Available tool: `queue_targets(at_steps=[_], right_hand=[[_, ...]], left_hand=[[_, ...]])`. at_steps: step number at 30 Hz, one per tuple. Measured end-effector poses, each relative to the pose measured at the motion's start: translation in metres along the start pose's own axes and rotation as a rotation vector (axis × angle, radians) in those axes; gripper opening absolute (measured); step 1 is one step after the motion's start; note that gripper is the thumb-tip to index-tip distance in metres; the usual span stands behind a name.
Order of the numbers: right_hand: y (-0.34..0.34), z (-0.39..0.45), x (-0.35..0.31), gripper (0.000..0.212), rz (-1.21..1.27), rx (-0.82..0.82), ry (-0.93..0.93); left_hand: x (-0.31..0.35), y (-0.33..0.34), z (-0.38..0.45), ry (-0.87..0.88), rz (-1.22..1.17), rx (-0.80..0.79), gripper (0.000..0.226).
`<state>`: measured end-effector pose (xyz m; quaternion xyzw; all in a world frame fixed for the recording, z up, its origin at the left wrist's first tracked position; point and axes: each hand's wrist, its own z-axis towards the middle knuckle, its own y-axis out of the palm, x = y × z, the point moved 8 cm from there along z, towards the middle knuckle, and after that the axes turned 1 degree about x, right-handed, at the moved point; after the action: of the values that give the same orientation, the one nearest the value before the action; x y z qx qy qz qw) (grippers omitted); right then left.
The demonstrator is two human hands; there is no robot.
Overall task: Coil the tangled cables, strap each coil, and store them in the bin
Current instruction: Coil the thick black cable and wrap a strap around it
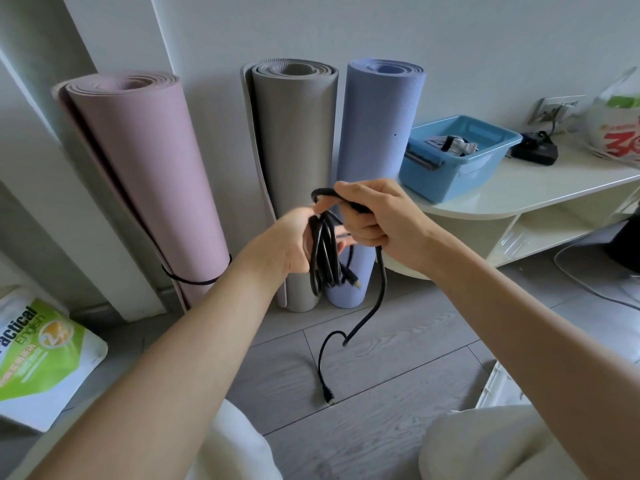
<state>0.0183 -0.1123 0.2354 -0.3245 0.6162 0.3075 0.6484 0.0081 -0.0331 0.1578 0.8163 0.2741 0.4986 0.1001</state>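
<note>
Your left hand (292, 237) is curled around several hanging loops of the black cable (323, 258), though the loops and your right hand hide its fingertips. Just beside it, your right hand (375, 220) grips the same cable where it arches over the top, fingers wrapped round it. Both hands are raised in front of you, close together and possibly touching; the overlap makes that hard to judge.

From your right fist a loose tail of cable drops, kinks, and ends in a plug (328, 398) near the floor (398, 358); whether it touches the boards you cannot tell. A second plug (355, 282) dangles below the loops.

Behind the hands stand three rolled mats: pink (149, 188), grey (298, 140) and blue (377, 140). The blue bin (460, 174) sits on the white shelf (561, 188) to your right, well apart from the cable; its contents are dark and light shapes too small to identify. A book (38, 358) at the left edge is cut off.
</note>
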Motion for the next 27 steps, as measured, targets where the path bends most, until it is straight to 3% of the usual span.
queue_targets(at_steps=[3,8,12,17,21,24,27], right_hand=[[0.009,0.0,0.003,0.034,0.008,-0.091,0.008],[-0.002,0.001,0.018,0.033,-0.097,-0.107,0.063],[-0.008,-0.005,0.041,0.034,-0.226,-0.197,0.164],[-0.014,-0.016,0.072,0.062,-0.525,-0.277,0.323],[-0.012,-0.022,0.096,0.074,-0.732,-0.426,0.418],[-0.023,-0.03,0.115,0.059,-0.902,-0.494,0.515],[-0.058,-0.028,0.12,0.048,-1.099,-0.378,0.497]], left_hand=[[0.016,-0.009,0.003,0.067,-0.213,0.027,0.035],[0.045,-0.03,0.0,0.343,-0.423,0.14,0.027],[0.059,-0.019,-0.01,0.399,-0.51,-0.042,0.018],[0.054,0.018,-0.024,0.337,-0.31,-0.269,0.031],[0.029,0.052,-0.04,0.171,-0.093,-0.492,0.035],[0.012,0.06,-0.051,-0.005,-0.011,-0.69,0.037],[-0.001,0.057,-0.068,-0.177,0.045,-0.899,0.038]])
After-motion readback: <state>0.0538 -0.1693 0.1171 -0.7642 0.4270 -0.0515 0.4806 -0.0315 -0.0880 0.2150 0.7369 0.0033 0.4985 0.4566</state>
